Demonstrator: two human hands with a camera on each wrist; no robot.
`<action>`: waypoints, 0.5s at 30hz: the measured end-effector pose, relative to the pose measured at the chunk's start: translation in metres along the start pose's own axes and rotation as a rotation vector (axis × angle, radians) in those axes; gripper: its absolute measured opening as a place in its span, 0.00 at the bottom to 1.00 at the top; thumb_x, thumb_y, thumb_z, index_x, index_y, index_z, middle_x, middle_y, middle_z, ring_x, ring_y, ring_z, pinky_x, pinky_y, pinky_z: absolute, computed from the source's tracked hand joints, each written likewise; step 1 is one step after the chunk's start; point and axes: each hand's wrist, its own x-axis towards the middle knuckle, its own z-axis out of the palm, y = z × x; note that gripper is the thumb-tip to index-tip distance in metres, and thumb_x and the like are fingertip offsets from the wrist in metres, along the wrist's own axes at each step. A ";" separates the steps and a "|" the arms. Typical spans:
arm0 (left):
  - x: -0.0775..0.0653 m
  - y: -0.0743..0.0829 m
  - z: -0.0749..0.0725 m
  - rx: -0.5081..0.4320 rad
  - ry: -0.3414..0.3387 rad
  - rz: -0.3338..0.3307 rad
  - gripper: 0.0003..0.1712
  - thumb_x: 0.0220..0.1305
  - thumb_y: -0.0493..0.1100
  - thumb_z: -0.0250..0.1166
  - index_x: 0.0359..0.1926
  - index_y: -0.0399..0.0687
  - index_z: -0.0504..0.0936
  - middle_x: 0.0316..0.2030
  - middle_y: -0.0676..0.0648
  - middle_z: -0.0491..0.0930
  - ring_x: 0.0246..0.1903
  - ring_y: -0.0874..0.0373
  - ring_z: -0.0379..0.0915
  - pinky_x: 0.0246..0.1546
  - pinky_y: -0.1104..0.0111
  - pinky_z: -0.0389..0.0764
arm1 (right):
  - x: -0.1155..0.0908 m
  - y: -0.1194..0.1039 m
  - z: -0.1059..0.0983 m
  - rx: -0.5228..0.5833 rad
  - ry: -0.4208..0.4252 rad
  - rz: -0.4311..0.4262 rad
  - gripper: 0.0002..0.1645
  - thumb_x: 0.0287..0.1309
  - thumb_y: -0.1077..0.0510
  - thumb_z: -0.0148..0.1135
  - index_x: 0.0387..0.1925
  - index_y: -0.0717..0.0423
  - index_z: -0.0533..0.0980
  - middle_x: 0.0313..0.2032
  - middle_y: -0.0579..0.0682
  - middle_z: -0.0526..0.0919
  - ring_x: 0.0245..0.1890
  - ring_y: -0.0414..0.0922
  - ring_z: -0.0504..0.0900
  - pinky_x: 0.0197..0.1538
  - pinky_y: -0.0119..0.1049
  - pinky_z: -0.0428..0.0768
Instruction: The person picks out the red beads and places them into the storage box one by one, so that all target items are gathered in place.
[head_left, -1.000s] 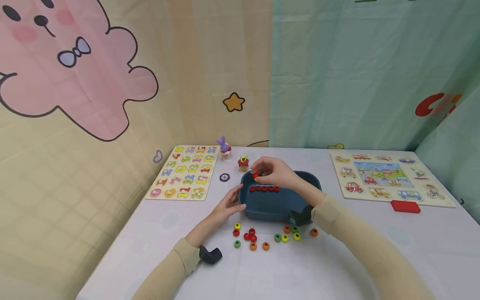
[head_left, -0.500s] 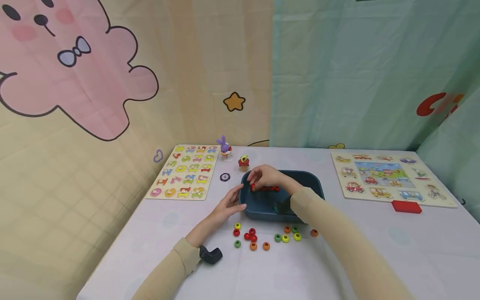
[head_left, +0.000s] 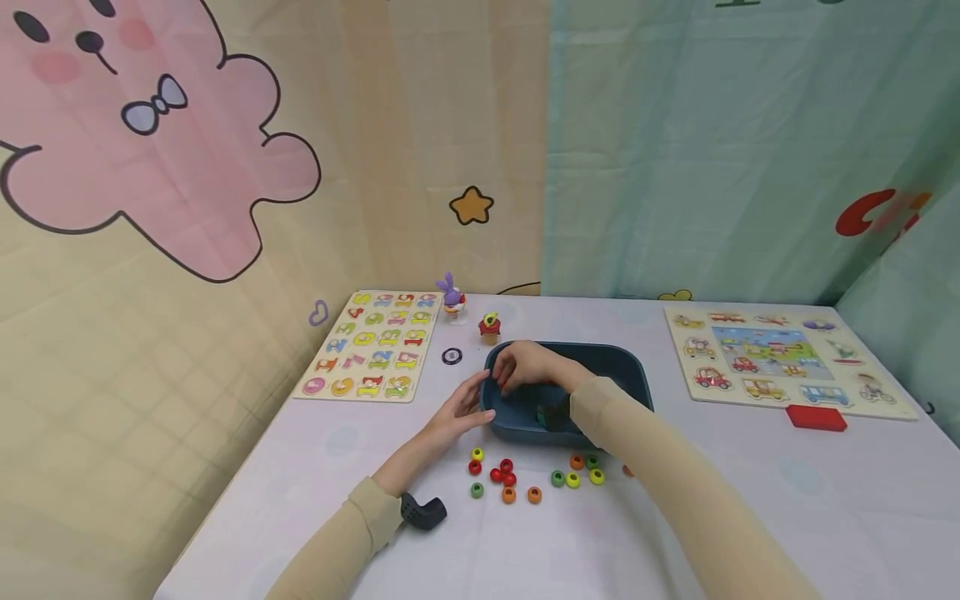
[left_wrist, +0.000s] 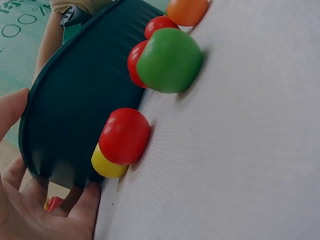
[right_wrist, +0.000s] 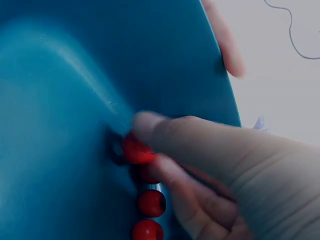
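A dark blue plastic tub stands on the table. My left hand holds its left end, thumb and fingers spread round the corner, fingertips against the outer wall. Inside the tub, my right hand pinches a red bead between thumb and finger, close over the floor. That bead is at the end of a row of red beads, partly hidden by the fingers. In front of the tub lie loose red beads, a green bead, and yellow and orange ones.
A number puzzle board lies back left, a vehicle puzzle board back right with a red block at its front edge. Behind the tub stand a rabbit figure and a small cupcake-like toy, near a round dark disc.
My right hand has come down from above the tub's far rim into the tub with the red bead, toward the left end of the row. My left hand stays at the tub.
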 end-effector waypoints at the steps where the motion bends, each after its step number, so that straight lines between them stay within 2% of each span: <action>1: 0.000 0.000 0.000 -0.001 -0.002 0.001 0.37 0.56 0.50 0.62 0.64 0.69 0.55 0.66 0.56 0.52 0.64 0.57 0.47 0.61 0.57 0.54 | 0.000 0.000 0.000 0.003 0.000 0.000 0.13 0.43 0.63 0.68 0.34 0.54 0.78 0.31 0.45 0.81 0.32 0.40 0.80 0.42 0.36 0.78; 4: 0.000 -0.001 0.000 -0.005 -0.011 0.012 0.37 0.57 0.49 0.61 0.65 0.67 0.54 0.66 0.55 0.51 0.64 0.56 0.46 0.61 0.56 0.54 | -0.002 -0.001 -0.003 0.013 0.018 -0.018 0.13 0.43 0.61 0.69 0.35 0.53 0.78 0.31 0.44 0.81 0.32 0.40 0.79 0.42 0.35 0.78; 9: 0.000 -0.003 0.000 0.003 -0.009 0.000 0.37 0.57 0.49 0.61 0.65 0.68 0.54 0.66 0.56 0.49 0.64 0.57 0.46 0.61 0.57 0.54 | -0.015 -0.013 -0.023 0.061 0.147 -0.179 0.15 0.45 0.59 0.68 0.38 0.56 0.77 0.33 0.46 0.81 0.34 0.39 0.79 0.42 0.33 0.78; 12: 0.000 -0.002 0.000 0.009 -0.002 -0.016 0.37 0.56 0.51 0.62 0.64 0.71 0.54 0.66 0.58 0.49 0.64 0.58 0.46 0.61 0.57 0.55 | -0.035 -0.024 -0.035 0.113 0.221 -0.279 0.15 0.48 0.57 0.66 0.39 0.56 0.77 0.36 0.48 0.81 0.36 0.39 0.79 0.43 0.33 0.77; 15: 0.000 0.000 0.000 0.010 -0.003 -0.022 0.36 0.57 0.51 0.61 0.64 0.72 0.55 0.66 0.59 0.49 0.64 0.59 0.46 0.61 0.57 0.54 | -0.065 -0.035 -0.036 0.176 0.244 -0.374 0.15 0.50 0.56 0.64 0.41 0.56 0.76 0.38 0.54 0.81 0.37 0.41 0.79 0.43 0.35 0.78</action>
